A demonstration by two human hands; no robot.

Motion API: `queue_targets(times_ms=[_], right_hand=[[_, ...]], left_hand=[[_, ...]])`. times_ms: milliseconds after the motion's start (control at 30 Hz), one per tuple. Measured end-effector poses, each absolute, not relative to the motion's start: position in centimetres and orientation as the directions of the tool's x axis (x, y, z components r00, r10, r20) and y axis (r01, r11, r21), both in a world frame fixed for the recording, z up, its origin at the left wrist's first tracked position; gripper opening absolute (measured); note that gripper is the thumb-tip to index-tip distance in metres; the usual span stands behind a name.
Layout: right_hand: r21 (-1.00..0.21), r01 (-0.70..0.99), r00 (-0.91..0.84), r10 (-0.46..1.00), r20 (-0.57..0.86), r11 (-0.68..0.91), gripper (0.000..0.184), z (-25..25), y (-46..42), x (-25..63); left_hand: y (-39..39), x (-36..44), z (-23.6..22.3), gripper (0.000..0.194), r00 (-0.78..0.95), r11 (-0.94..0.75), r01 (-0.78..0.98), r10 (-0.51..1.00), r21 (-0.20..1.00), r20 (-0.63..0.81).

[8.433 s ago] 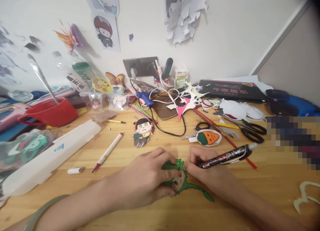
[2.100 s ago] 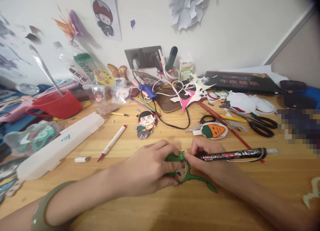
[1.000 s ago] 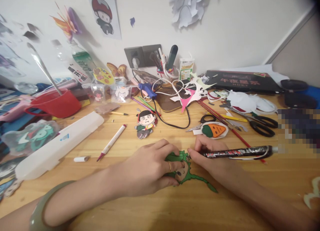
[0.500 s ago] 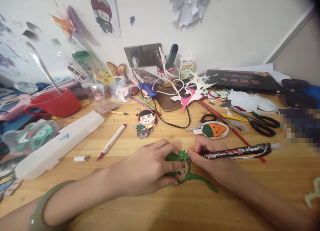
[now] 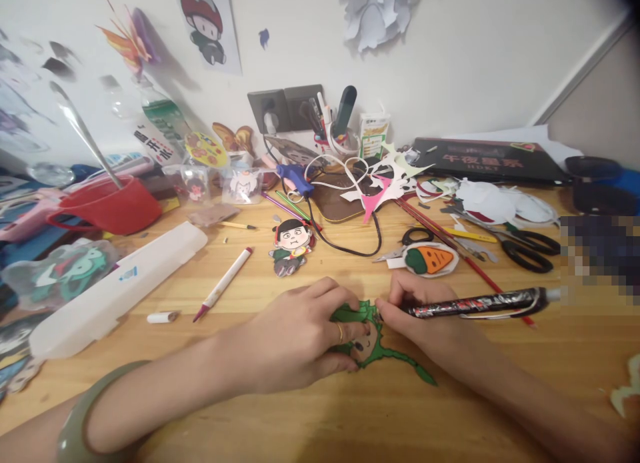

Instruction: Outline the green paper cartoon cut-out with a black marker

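A paper cutout of a green-haired cartoon figure point(image 5: 369, 343) lies on the desk, one long green strand trailing to the right. My left hand point(image 5: 313, 336) rests over its left part with fingers spread, pressing it down and hiding much of it. My right hand point(image 5: 415, 306) is closed around a black patterned pen point(image 5: 475, 305), whose clip end points right. The fingertips of that hand meet the cutout's upper right edge; they hide the pen's tip. Beyond my hands lie a carrot cutout point(image 5: 431, 259) and a dark-haired figure cutout point(image 5: 293, 246).
Scissors point(image 5: 525, 247) lie at the right by a red pencil point(image 5: 480, 273). An uncapped marker point(image 5: 223, 284), its cap point(image 5: 163, 317) and a long white case point(image 5: 123, 289) are at the left. A red mug point(image 5: 113, 206) stands behind. A black cable point(image 5: 345, 252) loops across the desk.
Both hands keep nearly the same place on the cutout. The pen's clip end has shifted very slightly to the right. The view has barely moved.
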State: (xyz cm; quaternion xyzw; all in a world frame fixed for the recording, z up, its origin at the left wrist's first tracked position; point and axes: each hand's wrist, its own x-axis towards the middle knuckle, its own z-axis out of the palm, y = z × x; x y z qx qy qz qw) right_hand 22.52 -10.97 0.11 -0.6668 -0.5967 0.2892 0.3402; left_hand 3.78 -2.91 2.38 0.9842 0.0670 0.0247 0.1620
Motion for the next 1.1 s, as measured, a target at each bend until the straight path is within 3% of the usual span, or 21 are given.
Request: queue_targets(times_ms=[1100], right_hand=[[-0.804, 0.593, 0.101, 0.995, 0.023, -0.042, 0.023, -0.17, -10.85, 22.57]], left_hand=[[-2.86, 3.76, 2.44, 0.03, 0.991, -0.939, 0.127, 0.135, 0.32, 0.004]])
